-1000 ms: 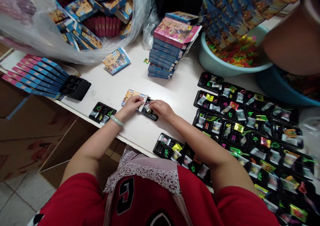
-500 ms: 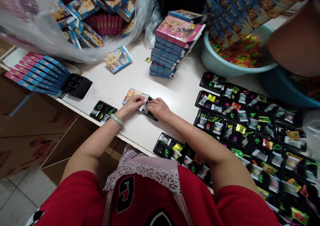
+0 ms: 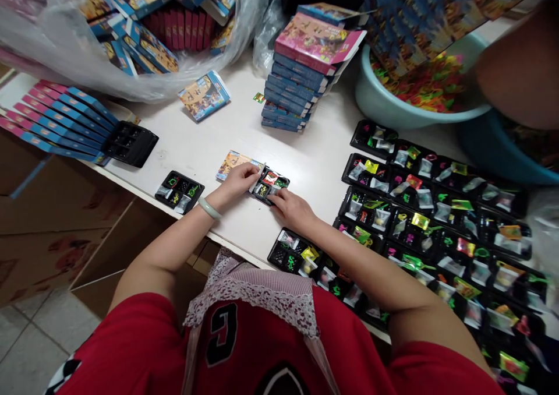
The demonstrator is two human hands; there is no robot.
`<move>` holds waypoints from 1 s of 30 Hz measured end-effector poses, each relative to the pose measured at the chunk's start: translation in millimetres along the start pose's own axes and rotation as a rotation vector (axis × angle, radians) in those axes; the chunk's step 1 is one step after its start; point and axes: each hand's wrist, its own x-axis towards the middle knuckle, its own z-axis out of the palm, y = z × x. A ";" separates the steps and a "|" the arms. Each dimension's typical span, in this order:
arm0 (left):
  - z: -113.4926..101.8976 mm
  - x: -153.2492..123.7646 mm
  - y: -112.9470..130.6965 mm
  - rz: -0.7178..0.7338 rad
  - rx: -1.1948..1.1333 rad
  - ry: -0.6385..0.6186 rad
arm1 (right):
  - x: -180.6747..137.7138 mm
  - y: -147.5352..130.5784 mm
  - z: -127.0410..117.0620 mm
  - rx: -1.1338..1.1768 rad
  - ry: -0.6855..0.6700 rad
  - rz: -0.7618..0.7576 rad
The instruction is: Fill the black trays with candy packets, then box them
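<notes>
A blue and tan printed cardboard box [image 3: 230, 162] lies on the table under my left hand [image 3: 238, 183]. The fingers of that hand are closed on the box's open end, where a pale flap shows. Just right of the opening is a black plastic tray [image 3: 264, 191] holding a red packet and small green and yellow pieces. My right hand [image 3: 294, 210] grips the tray's near right edge, thumb and fingers pressed together. How far the tray's left end reaches into the box is hidden by my left fingers. Another filled tray [image 3: 179, 191] lies left of my left wrist.
Stacked boxes [image 3: 292, 89] stand behind my hands, with a single box [image 3: 204, 95] to their left. Rows of filled trays [image 3: 414, 200] cover the right side, below a light-blue basin [image 3: 393, 101] of colourful pieces. Empty trays [image 3: 131, 141] and a row of boxes [image 3: 61, 115] sit left.
My right hand has moved slightly right and down, off the tray's top to its edge, uncovering the contents. The pale flap in my left fingers is now mostly hidden.
</notes>
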 end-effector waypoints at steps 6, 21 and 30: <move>17.6 -3.9 9.9 0.038 0.040 -0.088 | 15.7 -1.0 8.4 0.084 -0.032 0.088; 25.3 -6.5 11.1 0.061 -0.011 -0.091 | 37.2 9.4 9.3 0.106 0.006 0.102; 44.4 -13.7 13.7 0.093 0.065 0.001 | 10.0 16.6 17.8 0.734 0.164 0.406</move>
